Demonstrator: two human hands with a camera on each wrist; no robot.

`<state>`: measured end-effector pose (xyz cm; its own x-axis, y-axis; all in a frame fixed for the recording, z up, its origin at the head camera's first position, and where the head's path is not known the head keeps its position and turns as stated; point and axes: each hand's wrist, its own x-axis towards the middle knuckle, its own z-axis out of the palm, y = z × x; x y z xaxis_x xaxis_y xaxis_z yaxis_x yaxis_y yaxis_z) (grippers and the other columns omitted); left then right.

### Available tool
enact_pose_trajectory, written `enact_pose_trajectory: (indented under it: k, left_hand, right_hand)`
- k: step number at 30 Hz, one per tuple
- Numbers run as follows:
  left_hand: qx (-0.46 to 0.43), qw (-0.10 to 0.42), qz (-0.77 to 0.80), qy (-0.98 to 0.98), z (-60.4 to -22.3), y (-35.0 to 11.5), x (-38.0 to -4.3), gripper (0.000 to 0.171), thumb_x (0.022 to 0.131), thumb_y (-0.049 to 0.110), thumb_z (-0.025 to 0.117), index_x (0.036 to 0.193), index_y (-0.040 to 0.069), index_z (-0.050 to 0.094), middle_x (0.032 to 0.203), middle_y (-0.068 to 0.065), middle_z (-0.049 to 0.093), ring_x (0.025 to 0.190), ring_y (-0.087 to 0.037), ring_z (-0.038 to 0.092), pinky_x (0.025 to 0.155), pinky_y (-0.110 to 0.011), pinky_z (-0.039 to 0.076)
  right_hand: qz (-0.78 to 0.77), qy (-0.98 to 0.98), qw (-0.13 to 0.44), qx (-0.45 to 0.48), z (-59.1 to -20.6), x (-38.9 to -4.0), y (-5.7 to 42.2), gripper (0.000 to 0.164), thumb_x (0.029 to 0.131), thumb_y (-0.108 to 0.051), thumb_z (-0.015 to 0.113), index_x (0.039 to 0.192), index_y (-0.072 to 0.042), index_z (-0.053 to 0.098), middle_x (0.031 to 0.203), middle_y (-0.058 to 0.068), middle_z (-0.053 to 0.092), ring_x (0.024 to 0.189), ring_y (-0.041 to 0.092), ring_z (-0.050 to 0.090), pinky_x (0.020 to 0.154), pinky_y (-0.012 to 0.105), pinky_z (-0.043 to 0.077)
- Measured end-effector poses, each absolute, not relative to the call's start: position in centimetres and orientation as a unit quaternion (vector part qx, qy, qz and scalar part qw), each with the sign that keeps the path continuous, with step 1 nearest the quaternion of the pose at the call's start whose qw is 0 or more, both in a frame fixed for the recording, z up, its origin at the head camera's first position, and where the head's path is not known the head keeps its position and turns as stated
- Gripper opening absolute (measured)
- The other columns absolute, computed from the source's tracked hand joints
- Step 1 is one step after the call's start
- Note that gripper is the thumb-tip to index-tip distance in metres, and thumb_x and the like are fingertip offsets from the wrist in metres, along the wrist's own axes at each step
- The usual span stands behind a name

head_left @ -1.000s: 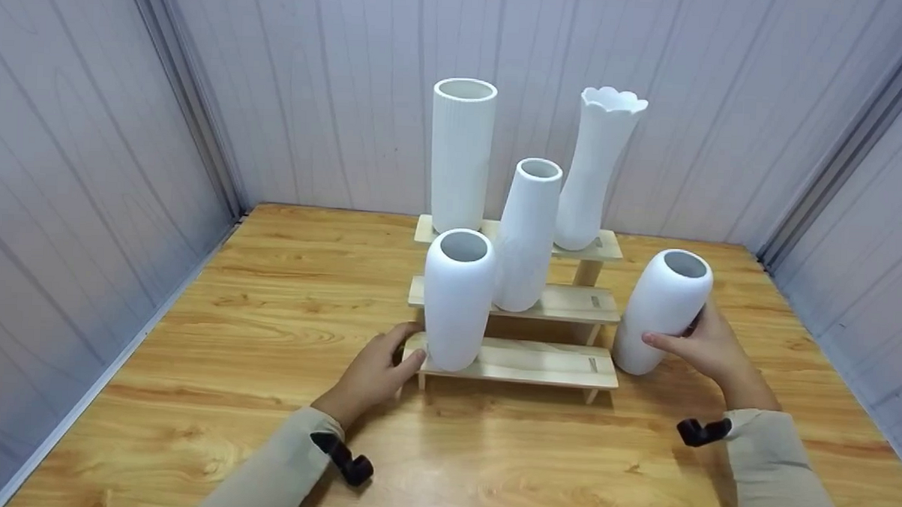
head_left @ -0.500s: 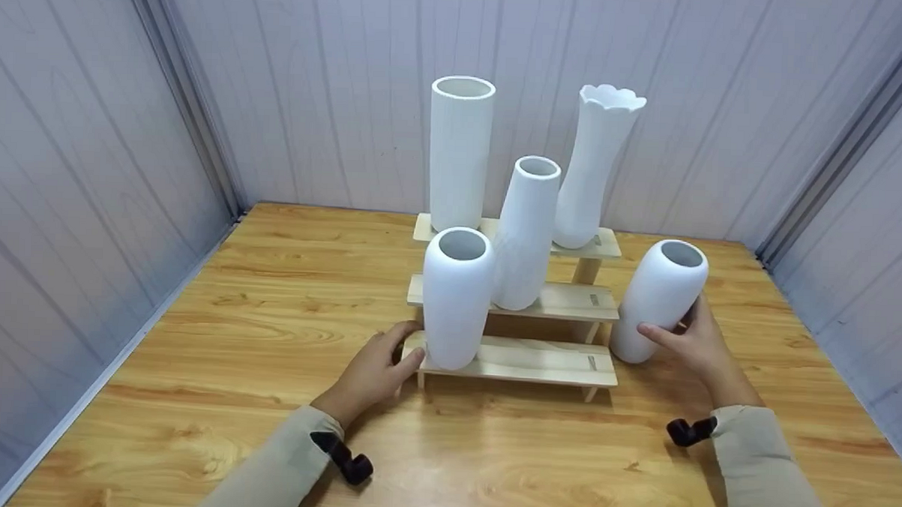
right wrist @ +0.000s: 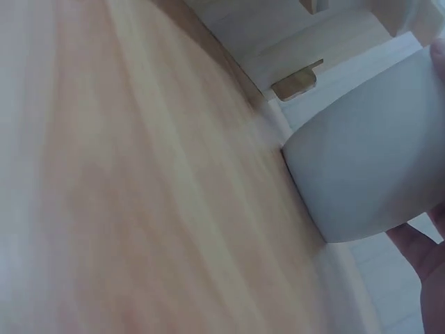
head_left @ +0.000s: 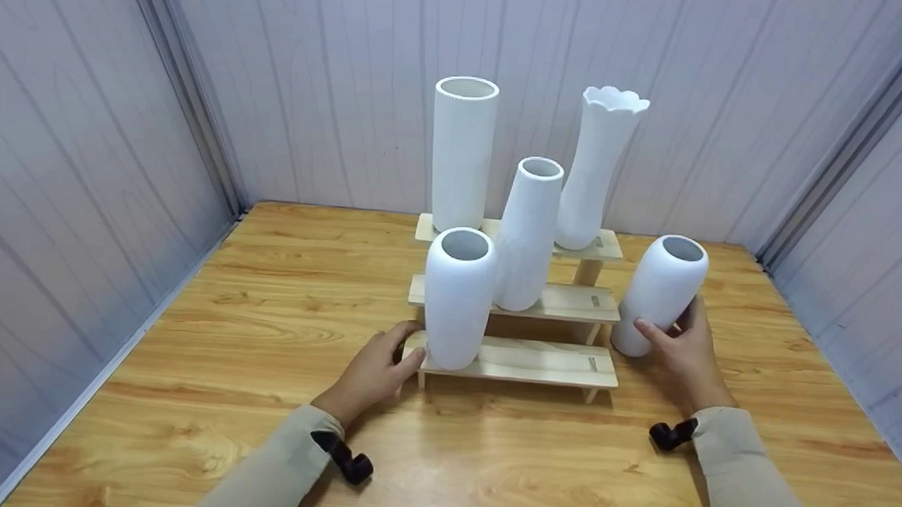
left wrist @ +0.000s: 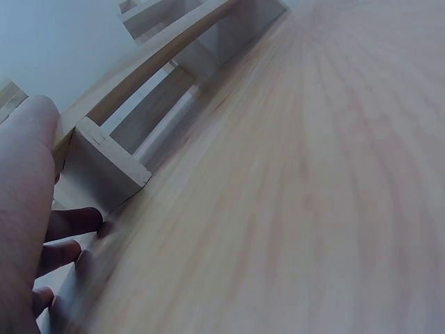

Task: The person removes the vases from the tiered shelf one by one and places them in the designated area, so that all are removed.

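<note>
A smooth white vase (head_left: 661, 291) with rounded shoulders stands on the table just right of the stand. My right hand (head_left: 686, 352) grips its lower body, thumb on the near side; the far fingers are partly hidden. Up close in the right wrist view, the vase's base (right wrist: 361, 174) meets the wood. At the left end of the three-tier wooden stand (head_left: 537, 361), my left hand (head_left: 375, 371) holds the bottom step. The left wrist view has its thumb (left wrist: 35, 125) over the board, fingers by the leg. A similar rounded vase (head_left: 458, 314) stands on that step's left end.
The middle step bears a tapered white vase (head_left: 528, 241). On the top step are a ribbed cylinder vase (head_left: 463, 156) and a scallop-rimmed vase (head_left: 596, 168). Pale panel walls (head_left: 351, 92) enclose the wooden table (head_left: 269, 292) at the back and sides.
My right hand has moved the rounded vase a little away from me along the stand's right side, and slightly left. The left hand and the stand have stayed put.
</note>
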<state>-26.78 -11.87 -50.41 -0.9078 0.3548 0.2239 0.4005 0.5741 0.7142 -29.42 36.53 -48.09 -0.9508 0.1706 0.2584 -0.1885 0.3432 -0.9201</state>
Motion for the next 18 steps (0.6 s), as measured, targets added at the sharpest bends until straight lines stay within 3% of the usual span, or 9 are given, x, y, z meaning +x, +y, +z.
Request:
enact_pose_trajectory:
  k: [7, 18]
  left_hand:
    - [-0.208, 0.038, -0.403, -0.890, -50.4, -11.8, -26.9, 0.040, 0.102, 0.038, 0.058, 0.139, 0.023, 0.056, 0.066, 0.006, 0.044, 0.064, -0.013, 0.045, 0.063, -0.034, 0.037]
    - [-0.236, 0.026, -0.417, -0.878, -50.6, -11.9, -27.0, 0.042, 0.105, 0.039, 0.053, 0.143, 0.019, 0.052, 0.055, 0.007, 0.049, 0.040, -0.010, 0.051, 0.053, -0.028, 0.042]
  right_hand:
    - [0.583, -0.795, 0.168, 0.007, -48.6, -29.6, 36.4, 0.098, 0.088, -0.014, 0.081, 0.160, -0.007, 0.015, 0.157, 0.020, 0.034, 0.144, 0.036, 0.034, 0.116, 0.053, 0.029]
    - [0.600, -0.781, 0.170, 0.008, -49.4, -30.1, 36.6, 0.101, 0.088, -0.007, 0.078, 0.162, -0.008, 0.009, 0.159, 0.019, 0.031, 0.144, 0.034, 0.034, 0.116, 0.050, 0.030]
